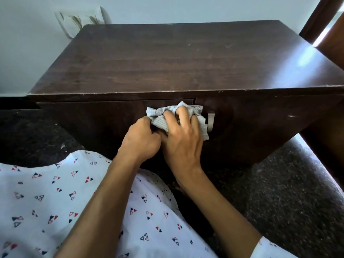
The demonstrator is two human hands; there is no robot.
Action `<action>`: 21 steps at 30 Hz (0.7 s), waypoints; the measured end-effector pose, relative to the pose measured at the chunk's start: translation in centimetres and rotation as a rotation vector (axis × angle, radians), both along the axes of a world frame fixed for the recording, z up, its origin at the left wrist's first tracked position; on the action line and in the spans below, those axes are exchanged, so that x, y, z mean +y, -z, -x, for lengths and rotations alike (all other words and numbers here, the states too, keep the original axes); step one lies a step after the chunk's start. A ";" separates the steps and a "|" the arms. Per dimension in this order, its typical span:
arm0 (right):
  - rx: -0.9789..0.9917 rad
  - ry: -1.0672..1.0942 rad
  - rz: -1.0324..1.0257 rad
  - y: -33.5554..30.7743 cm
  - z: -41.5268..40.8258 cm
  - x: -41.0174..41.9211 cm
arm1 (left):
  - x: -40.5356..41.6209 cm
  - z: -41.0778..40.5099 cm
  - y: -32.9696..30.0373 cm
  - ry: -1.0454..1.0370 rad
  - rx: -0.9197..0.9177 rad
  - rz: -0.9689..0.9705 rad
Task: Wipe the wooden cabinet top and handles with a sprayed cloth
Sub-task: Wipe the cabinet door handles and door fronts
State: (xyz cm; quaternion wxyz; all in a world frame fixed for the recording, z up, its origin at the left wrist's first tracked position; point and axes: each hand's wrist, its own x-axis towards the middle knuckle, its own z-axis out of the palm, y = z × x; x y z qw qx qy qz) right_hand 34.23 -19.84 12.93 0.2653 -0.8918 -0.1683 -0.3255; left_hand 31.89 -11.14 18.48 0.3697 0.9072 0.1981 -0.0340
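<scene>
A person looks down at a dark brown wooden cabinet [186,58] with a smooth, slightly scuffed top. Both bare hands meet at the cabinet's front face, just below its top edge, bunching a crumpled pale grey checked cloth [160,116].

The left hand [141,140] is curled nearly closed, pinching the cloth's lower left part. The right hand [183,138] lies over the cloth with fingers bent and partly spread, pressing it against the cabinet front. The cloth seems to cover a handle on the cabinet's left door, though that handle itself is hidden. A curved brushed-metal handle [210,121] shows on the cabinet's right door, just beside the cloth's right edge.

The step in hand appears to be wiping the handles. To do it well, the cloth should wrap fully around each handle, and slide along its length so the back gets cleaned too. The visible handle looks next. A patterned white garment [55,211] fills the view below the cabinet.
</scene>
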 end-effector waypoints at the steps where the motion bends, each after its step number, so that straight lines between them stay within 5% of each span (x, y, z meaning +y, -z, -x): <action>1: 0.012 -0.003 -0.015 0.1 -0.1 -0.1 | 0.0 0.1 0.1 -0.001 -0.001 0.002; 8: 0.269 -0.190 -0.683 0.7 -0.3 -1.1 | -0.2 0.5 0.2 0.000 -0.046 0.123; 13: 0.407 -0.199 -0.847 0.4 0.2 -1.0 | -0.4 0.4 0.1 0.009 -0.074 0.179; 15: 0.608 -0.123 -1.061 0.9 0.1 -1.2 | -0.5 0.5 -0.1 -0.004 -0.072 0.178; 18: 1.190 -0.020 -1.642 2.2 1.0 -1.7 | -0.5 0.9 -0.2 -0.029 -0.065 0.166; 21: 1.423 -0.141 -1.851 1.7 2.1 -1.4 | -0.3 0.8 -0.3 -0.049 -0.066 0.154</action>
